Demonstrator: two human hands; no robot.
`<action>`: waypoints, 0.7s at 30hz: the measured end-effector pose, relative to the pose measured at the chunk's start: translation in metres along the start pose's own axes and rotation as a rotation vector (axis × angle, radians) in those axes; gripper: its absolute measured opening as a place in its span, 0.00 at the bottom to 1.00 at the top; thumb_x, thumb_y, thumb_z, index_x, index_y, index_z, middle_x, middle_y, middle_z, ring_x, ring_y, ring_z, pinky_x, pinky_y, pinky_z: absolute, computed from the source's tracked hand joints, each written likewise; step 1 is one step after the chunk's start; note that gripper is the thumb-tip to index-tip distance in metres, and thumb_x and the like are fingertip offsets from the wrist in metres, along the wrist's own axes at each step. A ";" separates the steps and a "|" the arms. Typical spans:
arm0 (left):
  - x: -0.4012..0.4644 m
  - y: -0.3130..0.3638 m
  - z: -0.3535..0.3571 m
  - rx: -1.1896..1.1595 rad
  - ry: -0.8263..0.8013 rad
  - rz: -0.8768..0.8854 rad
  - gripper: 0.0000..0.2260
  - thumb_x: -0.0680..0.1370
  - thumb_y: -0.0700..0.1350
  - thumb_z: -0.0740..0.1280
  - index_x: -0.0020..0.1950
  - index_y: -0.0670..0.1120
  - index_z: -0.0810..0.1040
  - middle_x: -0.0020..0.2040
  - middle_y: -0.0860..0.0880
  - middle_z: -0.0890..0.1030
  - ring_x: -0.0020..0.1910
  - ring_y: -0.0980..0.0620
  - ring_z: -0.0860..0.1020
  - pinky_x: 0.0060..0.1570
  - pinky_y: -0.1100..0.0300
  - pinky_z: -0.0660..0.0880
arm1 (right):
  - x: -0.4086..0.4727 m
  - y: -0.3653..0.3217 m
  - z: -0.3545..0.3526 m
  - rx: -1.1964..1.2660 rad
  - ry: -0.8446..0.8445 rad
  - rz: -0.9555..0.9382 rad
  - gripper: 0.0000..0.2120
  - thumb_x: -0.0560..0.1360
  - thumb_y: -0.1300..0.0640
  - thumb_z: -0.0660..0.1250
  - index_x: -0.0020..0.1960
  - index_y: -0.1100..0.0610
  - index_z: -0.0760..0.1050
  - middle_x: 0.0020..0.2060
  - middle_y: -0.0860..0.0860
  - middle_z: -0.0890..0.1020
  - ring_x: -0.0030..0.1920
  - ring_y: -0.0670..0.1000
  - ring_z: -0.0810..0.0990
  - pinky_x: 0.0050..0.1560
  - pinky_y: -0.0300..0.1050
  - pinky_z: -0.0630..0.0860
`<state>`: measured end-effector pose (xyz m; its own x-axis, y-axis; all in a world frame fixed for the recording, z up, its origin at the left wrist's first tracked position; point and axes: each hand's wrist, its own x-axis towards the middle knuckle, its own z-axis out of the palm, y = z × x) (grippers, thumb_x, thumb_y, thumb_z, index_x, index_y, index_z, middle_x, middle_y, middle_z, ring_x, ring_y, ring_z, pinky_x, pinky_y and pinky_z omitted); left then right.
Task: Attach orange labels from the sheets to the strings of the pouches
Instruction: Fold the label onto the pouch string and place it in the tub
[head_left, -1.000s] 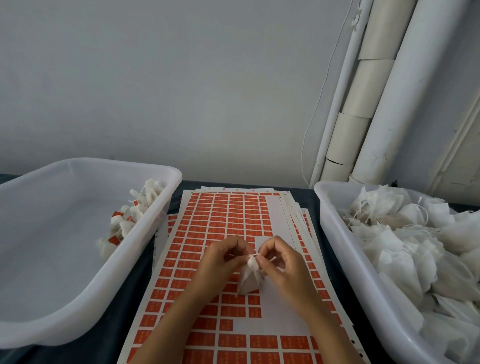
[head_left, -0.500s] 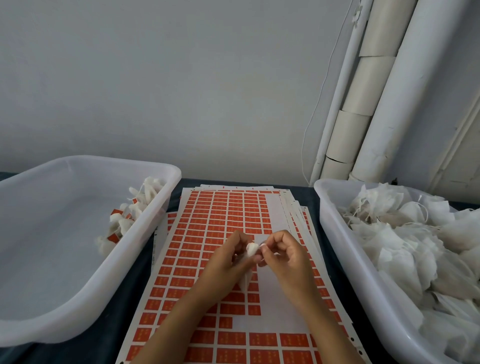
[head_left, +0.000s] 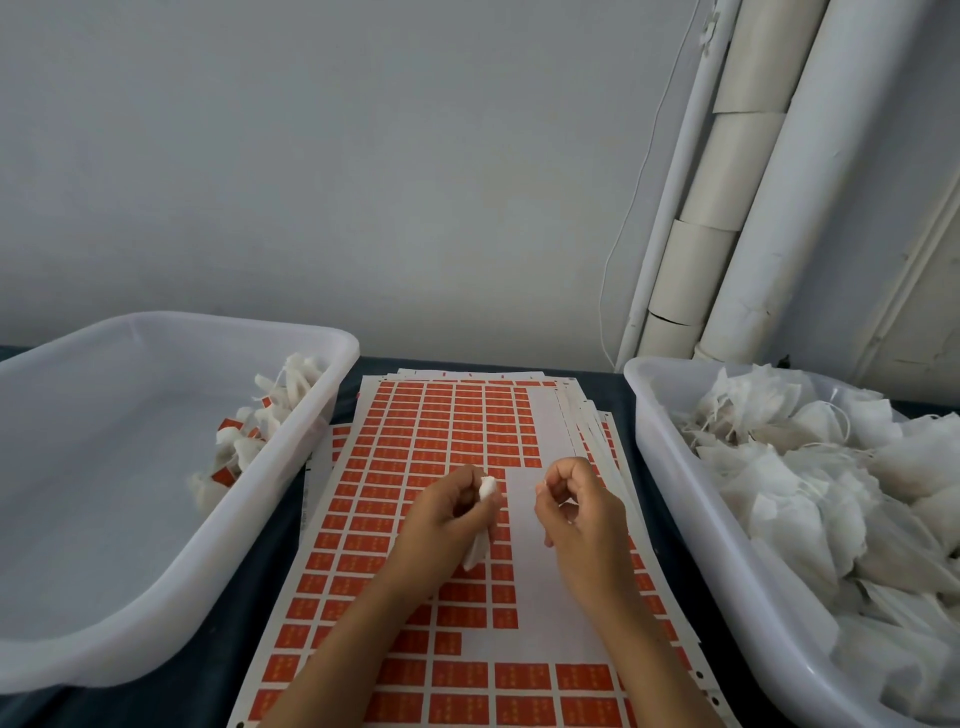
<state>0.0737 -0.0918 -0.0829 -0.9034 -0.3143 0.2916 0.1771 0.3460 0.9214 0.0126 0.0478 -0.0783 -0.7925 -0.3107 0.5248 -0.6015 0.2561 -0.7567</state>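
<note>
2 white plastic tubs (head_left: 171, 587), 2 hands, 1 held pouch (head_left: 480, 519), 1 stack of label sheets (head_left: 436, 431); loose pouches and labels too many to count.

The light is soft, even and rather dim, with a cool grey cast; its source seems to lie above and out of frame. Shadows are faint, only a mild darkening under the left bin (head_left: 171, 519) at lower left. No glare shows on the wall (head_left: 363, 156). Wide-angle distortion bows the pipes (head_left: 810, 156) at upper right. Fine print on the label sheets (head_left: 457, 421) is too soft to read.
</note>
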 end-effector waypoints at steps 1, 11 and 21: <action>0.000 0.001 0.000 -0.011 -0.001 -0.003 0.06 0.79 0.46 0.64 0.42 0.49 0.75 0.34 0.54 0.79 0.34 0.59 0.79 0.34 0.72 0.74 | 0.000 0.000 0.000 -0.009 0.005 -0.001 0.11 0.75 0.58 0.66 0.40 0.45 0.68 0.35 0.40 0.77 0.40 0.38 0.77 0.36 0.27 0.73; 0.000 0.000 -0.005 0.100 -0.091 -0.057 0.11 0.81 0.49 0.60 0.38 0.50 0.73 0.31 0.56 0.76 0.31 0.60 0.74 0.35 0.70 0.72 | 0.001 0.008 0.000 -0.127 -0.129 -0.030 0.07 0.76 0.53 0.64 0.46 0.43 0.65 0.43 0.35 0.75 0.46 0.36 0.76 0.43 0.26 0.74; -0.001 -0.003 -0.006 0.171 -0.178 0.051 0.10 0.81 0.44 0.59 0.44 0.52 0.78 0.34 0.54 0.78 0.31 0.61 0.72 0.34 0.68 0.70 | -0.005 0.004 0.003 -0.341 -0.313 -0.190 0.10 0.76 0.49 0.64 0.57 0.46 0.72 0.51 0.40 0.79 0.46 0.38 0.75 0.51 0.27 0.72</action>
<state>0.0759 -0.0977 -0.0846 -0.9523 -0.1373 0.2726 0.1690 0.5066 0.8455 0.0148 0.0480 -0.0849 -0.6289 -0.6274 0.4592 -0.7724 0.4370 -0.4609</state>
